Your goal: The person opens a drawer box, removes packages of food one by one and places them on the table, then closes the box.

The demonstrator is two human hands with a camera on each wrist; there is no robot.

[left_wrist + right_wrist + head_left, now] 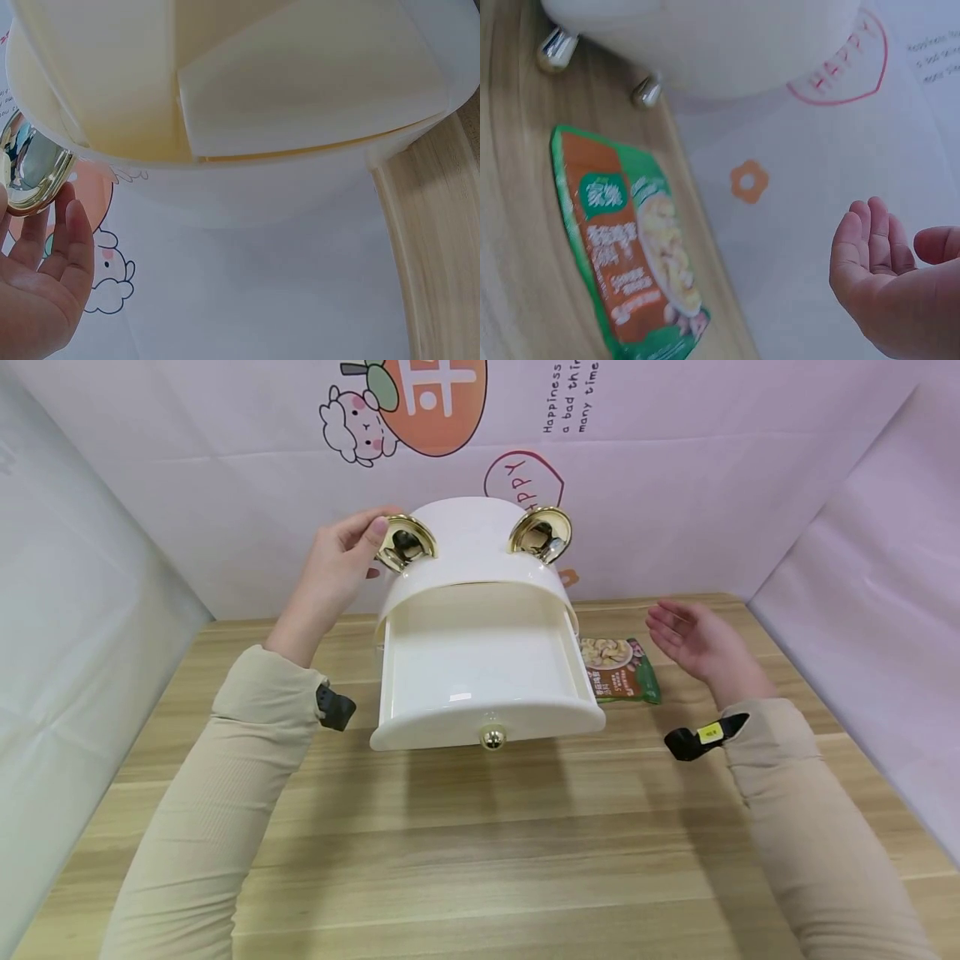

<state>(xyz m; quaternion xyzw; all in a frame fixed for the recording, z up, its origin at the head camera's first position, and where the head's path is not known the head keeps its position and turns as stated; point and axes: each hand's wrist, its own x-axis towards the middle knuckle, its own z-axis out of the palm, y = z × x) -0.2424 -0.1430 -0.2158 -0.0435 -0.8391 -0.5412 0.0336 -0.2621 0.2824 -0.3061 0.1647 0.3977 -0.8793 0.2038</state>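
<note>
On the green-and-brown flat plastic packet (615, 247), right of the rounded white glossy box (472, 531), the large characters in the green badge read 家樂; the smaller lines are too blurred to read surely. From the head view, the box's pulled-out white drawer (420, 727) hides the packet's left end. Behind the box, the white printed cloth (675, 510) carries "HAPPY" in a red heart-shaped outline (844, 56), with "Happiness", "a bad thin" and "many time" above, cut off by the frame. A cartoon sheep (363, 431) shows behind the box to the left.

At the box's upper left, the left hand (341, 560) pinches a round shiny gold disc (408, 543), thumb in front, fingers behind. Right of the box, the right hand (697, 639) is apart from the packet, its fingers loosely bent and thumb spread away. A gold ball knob (492, 737) sits on the drawer's front; the box stands on the pale wood-grain table (480, 860).
</note>
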